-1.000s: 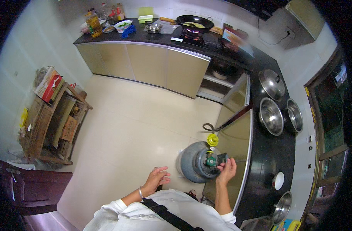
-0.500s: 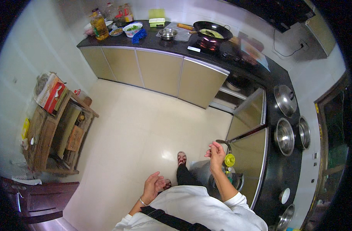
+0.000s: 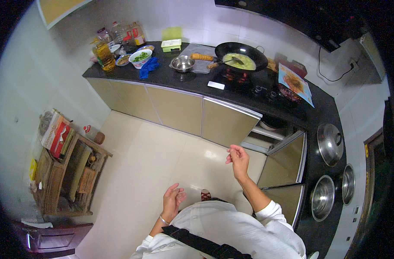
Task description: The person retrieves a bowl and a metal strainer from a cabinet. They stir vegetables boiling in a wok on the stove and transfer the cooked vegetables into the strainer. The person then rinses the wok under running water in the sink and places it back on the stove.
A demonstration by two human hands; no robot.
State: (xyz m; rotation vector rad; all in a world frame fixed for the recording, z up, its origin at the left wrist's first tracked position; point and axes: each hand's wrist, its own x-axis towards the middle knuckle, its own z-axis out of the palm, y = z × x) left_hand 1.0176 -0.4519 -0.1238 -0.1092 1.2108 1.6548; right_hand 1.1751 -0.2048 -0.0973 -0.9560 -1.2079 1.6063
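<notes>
The floor [image 3: 149, 159] is spread across the middle of the view, and its far edge is bounded by the black counter [image 3: 320, 110], which is bent from 10 o'clock over 12 and down to 4. Beneath it, pale cabinets [image 3: 175, 110] are fitted. A wooden shelf [image 3: 50, 185] is stood between 8 and 9 o'clock, with boxes [image 3: 59, 136] piled on top. At 5 o'clock the lower edge is filled by the white shirt [image 3: 231, 224]. The cabinet door [image 3: 287, 160], the thing nearest the right hand, is seen swung open between 3 and 4 o'clock, untouched.

At 1 o'clock the wok [image 3: 223, 49] is set on the stove [image 3: 249, 88]; pale yellow-green food [image 3: 246, 64] is held in it, and a spatula [image 3: 212, 65] is rested across its near side. A domed lid [image 3: 328, 144] is laid at 3 o'clock, with a steel bowl [image 3: 322, 203] at 4 and another just beside it, nearer the wall. At 10 o'clock an oil bottle [image 3: 104, 57] is stood upright.

The right hand [image 3: 239, 162] is held over the floor at 4 o'clock, fingers loosely bent, with nothing seen gripped. The left hand [image 3: 172, 203] is held between 6 and 7, fingers parted and empty. Near 11 o'clock a white bowl [image 3: 138, 64] is filled with greens [image 3: 141, 56], and a blue cloth [image 3: 148, 67] is bunched just beside it. The left wrist is ringed by a bracelet [image 3: 164, 219].
</notes>
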